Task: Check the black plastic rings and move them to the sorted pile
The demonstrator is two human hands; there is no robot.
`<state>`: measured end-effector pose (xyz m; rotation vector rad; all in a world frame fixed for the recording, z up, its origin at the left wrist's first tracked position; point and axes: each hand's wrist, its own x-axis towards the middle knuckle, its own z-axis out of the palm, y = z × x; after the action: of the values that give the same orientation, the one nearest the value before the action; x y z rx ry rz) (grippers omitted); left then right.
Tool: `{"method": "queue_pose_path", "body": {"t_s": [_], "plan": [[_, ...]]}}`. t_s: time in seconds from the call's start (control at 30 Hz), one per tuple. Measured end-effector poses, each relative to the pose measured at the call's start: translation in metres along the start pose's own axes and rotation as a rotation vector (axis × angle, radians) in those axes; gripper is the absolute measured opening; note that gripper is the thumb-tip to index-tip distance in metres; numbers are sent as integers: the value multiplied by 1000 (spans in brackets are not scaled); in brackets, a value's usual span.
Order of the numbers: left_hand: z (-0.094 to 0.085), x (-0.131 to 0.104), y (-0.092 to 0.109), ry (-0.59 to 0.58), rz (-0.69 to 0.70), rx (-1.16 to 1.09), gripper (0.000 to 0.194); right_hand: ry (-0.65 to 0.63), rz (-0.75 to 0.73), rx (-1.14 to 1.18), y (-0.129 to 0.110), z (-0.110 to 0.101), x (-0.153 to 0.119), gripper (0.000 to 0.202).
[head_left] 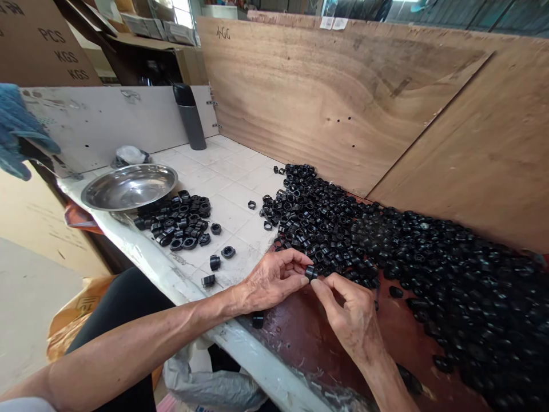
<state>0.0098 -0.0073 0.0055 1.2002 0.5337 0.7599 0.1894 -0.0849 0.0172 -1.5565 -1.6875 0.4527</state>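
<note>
Between my two hands is a small black plastic part, near the middle of the view. My left hand pinches it from the left with thumb and fingers. From the right, my right hand holds the same part with its thumb and index finger. Just beyond my hands spreads a large heap of black rings and caps, reaching to the far right. A smaller pile of black parts sits on the white tiled surface at the left. Another black part lies under my left wrist near the table edge.
A steel bowl stands left of the smaller pile, with a dark bottle behind it. A wooden board walls the back. Blue cloth hangs at the far left; a grey bag is below the front edge.
</note>
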Motion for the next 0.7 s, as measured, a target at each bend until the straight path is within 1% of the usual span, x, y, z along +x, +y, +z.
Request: {"method": "queue_pose_path", "body": {"t_s": [0.03,0.1,0.17,0.2,0.3,0.33,0.37,0.43,0.47,0.53,0.57,0.63,0.7], "plan": [[0,0,-1,-1,2,0,40,7,0,3,0,0,0,24],[0,0,-2,-4,6,-4,39,31,-18,46,2,2,1,15],[0,-1,-3,-14,8,0,37,34,-21,71,3,4,0,16],[0,-1,-3,-22,13,11,36,27,-1,59,4,5,0,18],[0,-1,-3,-37,30,63,33,9,113,-1,6,6,-1,37],[1,-1,-3,-32,29,70,33,6,137,1,5,6,-1,37],[1,0,-3,-22,23,68,33,7,138,14,5,5,-1,34],[0,0,-2,-4,7,49,35,9,85,25,3,3,-1,27],[0,0,-2,0,2,45,35,12,58,9,2,2,-1,28],[0,0,-1,-1,0,53,35,23,43,-33,0,1,-1,36],[1,0,-1,-2,-2,59,35,31,40,-28,-1,1,-1,35],[1,0,0,-5,-12,54,36,34,16,34,-2,1,-1,21],[2,0,1,-14,-20,42,36,23,11,62,-2,2,-1,18]]}}
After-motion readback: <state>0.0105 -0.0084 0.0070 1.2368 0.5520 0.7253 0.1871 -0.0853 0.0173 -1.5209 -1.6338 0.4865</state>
